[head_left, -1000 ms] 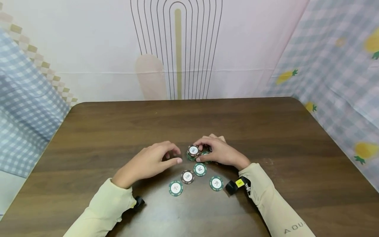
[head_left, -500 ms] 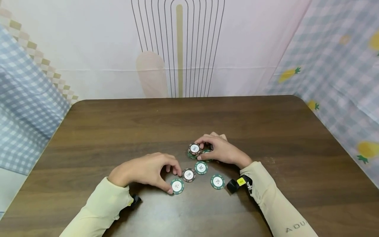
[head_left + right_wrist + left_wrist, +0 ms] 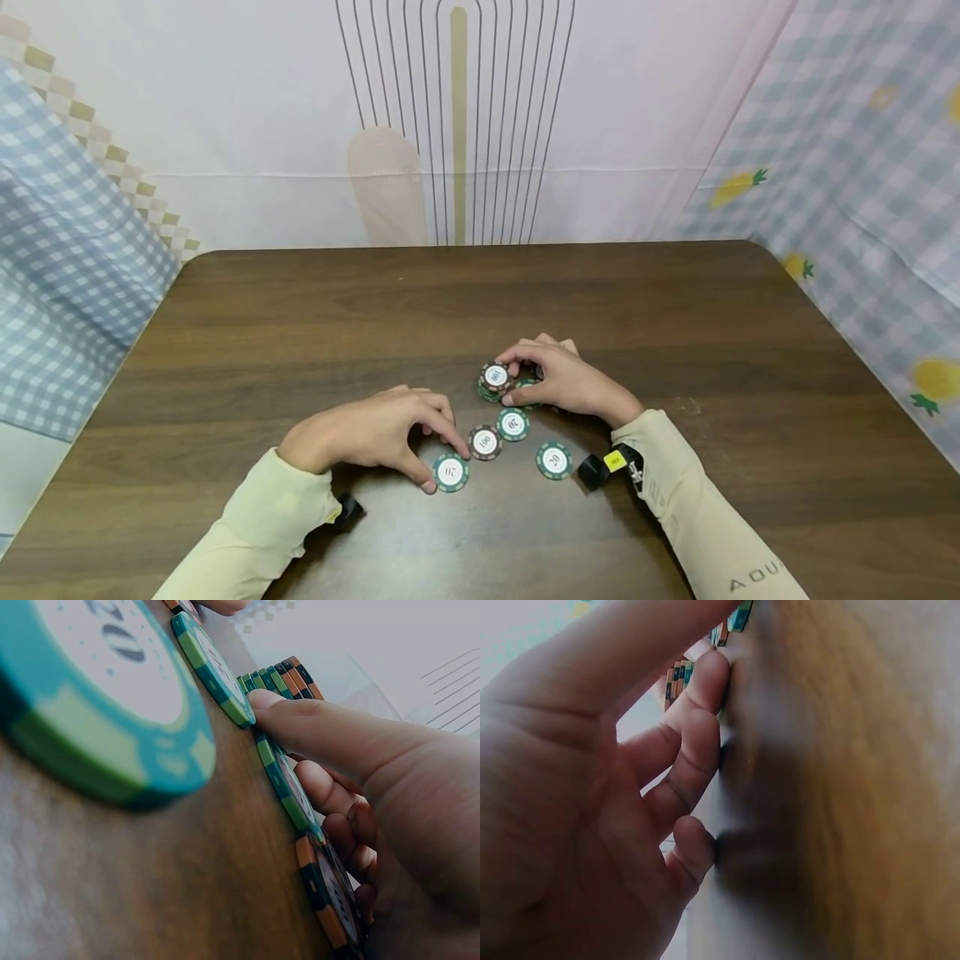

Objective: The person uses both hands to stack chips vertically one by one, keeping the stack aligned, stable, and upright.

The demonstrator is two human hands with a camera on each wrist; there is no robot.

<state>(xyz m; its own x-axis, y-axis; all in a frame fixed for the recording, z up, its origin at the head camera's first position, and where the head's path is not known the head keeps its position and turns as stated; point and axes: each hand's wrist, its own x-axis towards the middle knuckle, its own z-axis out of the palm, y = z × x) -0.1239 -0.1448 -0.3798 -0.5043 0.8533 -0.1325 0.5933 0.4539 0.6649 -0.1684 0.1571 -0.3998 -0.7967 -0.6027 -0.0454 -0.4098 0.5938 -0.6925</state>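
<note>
My left hand (image 3: 378, 429) has its thumb and index finger on opposite edges of a green 20 poker chip (image 3: 451, 472) lying on the table. Its other fingertips rest on the wood in the left wrist view. My right hand (image 3: 566, 382) holds a short stack of poker chips (image 3: 495, 377) between thumb and index finger, with a brown 100 chip on top and green ones below. In the right wrist view the thumb lies against the stack (image 3: 281, 679). Under the right palm lie a green chip (image 3: 289, 784) and a brown chip (image 3: 330, 892).
Between the hands lie a brown 100 chip (image 3: 485, 442) and a green 20 chip (image 3: 513, 424). Another green 20 chip (image 3: 554, 461) sits near the right wrist's black camera (image 3: 594, 472). The brown wooden table (image 3: 300, 308) meets a patterned cloth backdrop (image 3: 262, 100) behind.
My left hand has come down and toward me from beside the stack, and its thumb and index finger now close round the near green chip. The right hand has stayed at the stack.
</note>
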